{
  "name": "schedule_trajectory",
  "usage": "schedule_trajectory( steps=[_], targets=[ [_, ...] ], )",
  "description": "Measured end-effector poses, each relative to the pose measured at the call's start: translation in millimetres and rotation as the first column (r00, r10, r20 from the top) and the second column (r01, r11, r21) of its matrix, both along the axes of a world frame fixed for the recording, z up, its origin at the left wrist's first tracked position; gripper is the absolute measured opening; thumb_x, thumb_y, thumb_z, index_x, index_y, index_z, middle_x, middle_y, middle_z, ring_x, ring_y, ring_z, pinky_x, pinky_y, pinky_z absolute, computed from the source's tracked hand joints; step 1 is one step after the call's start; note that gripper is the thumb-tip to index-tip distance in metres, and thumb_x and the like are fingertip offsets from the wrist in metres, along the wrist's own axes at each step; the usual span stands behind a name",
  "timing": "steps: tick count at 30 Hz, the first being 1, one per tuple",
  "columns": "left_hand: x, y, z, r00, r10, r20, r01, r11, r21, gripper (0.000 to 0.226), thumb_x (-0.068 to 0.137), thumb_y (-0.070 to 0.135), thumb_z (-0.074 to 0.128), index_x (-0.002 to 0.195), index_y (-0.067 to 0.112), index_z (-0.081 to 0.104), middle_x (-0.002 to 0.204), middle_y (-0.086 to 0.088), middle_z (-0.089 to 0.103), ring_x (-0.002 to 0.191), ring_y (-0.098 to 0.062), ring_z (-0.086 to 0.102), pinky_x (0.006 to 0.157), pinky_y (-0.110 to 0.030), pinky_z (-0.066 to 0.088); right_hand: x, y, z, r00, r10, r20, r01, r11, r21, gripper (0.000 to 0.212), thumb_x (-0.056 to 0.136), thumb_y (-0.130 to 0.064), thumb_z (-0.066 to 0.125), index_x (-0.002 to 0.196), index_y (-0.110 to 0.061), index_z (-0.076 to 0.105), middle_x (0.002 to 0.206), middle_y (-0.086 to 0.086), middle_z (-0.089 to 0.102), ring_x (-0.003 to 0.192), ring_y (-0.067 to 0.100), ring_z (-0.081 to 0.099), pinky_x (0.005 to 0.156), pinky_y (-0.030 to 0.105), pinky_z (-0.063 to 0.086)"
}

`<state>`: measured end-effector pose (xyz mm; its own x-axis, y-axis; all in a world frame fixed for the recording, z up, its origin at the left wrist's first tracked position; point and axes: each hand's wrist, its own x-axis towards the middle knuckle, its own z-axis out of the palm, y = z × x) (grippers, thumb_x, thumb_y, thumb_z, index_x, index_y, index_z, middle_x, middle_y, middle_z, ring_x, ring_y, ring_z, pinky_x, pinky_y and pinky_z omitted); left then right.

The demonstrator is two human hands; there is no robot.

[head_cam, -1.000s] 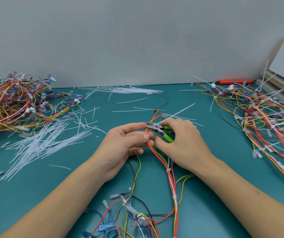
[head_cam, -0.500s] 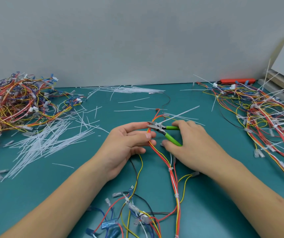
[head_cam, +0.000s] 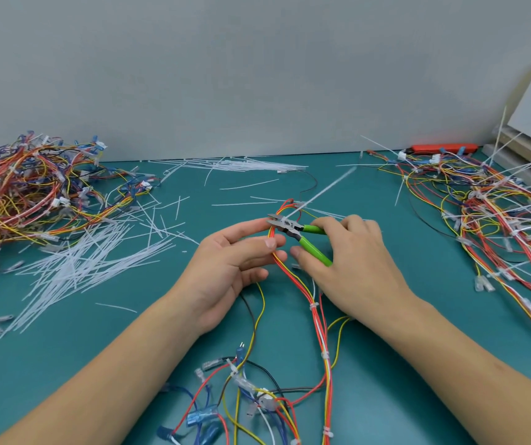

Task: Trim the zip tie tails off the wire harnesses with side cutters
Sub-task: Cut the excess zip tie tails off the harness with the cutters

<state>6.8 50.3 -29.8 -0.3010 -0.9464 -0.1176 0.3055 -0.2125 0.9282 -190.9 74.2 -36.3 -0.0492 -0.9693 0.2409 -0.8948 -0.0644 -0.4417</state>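
- The teal work mat (head_cam: 386, 396) carries everything: a finished-looking heap of wire harnesses (head_cam: 23, 191) on my far left, an untrimmed heap (head_cam: 495, 216) with tails sticking up on my far right, and a drift of cut-off tails (head_cam: 74, 268) between the left heap and me.
- The harness I'm working on (head_cam: 317, 319) lies in the middle, its long axis running from near my body away toward the wall, red, orange and yellow wires bound by small white ties.
- My left hand (head_cam: 225, 268) pinches the bundle between thumb and fingers just below the tie being trimmed, steadying it.
- My right hand (head_cam: 350, 268) is wrapped around the green handles of the side cutters (head_cam: 302, 234), nose pointing left across the bundle.
- The zip tie tail (head_cam: 325, 191) rises from the cutter's blades and points up and away to the right, long and straight.
- The blades look parted at the tail's root, though it's too small to be sure.
- Risks, as I judge them: the blades sit touching the wires, so a careless squeeze could nick insulation; my left fingertip is just beside the nose; the freed tail may spring off.
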Motion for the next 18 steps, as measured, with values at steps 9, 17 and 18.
schedule_trajectory(
  steps=[9,17,18],
  targets=[
    [2.3,-1.6,1.0,0.999,0.015,-0.036,-0.014,0.999,0.035,0.051,0.071,0.019,0.081,0.121,0.014,0.07,0.114,-0.011,0.077,0.088,-0.018,0.077,0.056,-0.021,0.054,4.5,-4.3,4.5,1.0,-0.014,-0.014,0.014,1.0,-0.016,0.041,0.094,-0.068,0.053,0.087,-0.028,0.051,0.071,-0.008,0.054,0.074,0.029,0.054,0.059,0.038,0.042],
    [2.2,0.5,3.5,0.999,0.013,-0.043,-0.011,0.999,0.043,0.054,0.073,0.017,0.079,0.125,0.012,0.068,0.113,-0.009,0.077,0.087,-0.017,0.077,0.056,-0.02,0.054,6.5,-3.8,1.1,0.999,0.025,0.049,-0.023,0.998,-0.05,0.033,0.09,-0.062,0.059,0.099,-0.03,0.058,0.092,-0.009,0.057,0.096,0.023,0.055,0.083,0.043,0.048],
    [1.7,0.5,3.4,0.999,0.014,-0.041,-0.012,0.999,0.044,0.053,0.073,0.017,0.079,0.124,0.012,0.068,0.112,-0.009,0.077,0.087,-0.017,0.077,0.056,-0.02,0.054,6.1,-4.0,1.3,0.998,0.024,0.051,-0.021,0.998,-0.061,0.034,0.09,-0.06,0.06,0.103,-0.029,0.06,0.096,-0.008,0.058,0.1,0.022,0.054,0.088,0.044,0.048]
  ],
)
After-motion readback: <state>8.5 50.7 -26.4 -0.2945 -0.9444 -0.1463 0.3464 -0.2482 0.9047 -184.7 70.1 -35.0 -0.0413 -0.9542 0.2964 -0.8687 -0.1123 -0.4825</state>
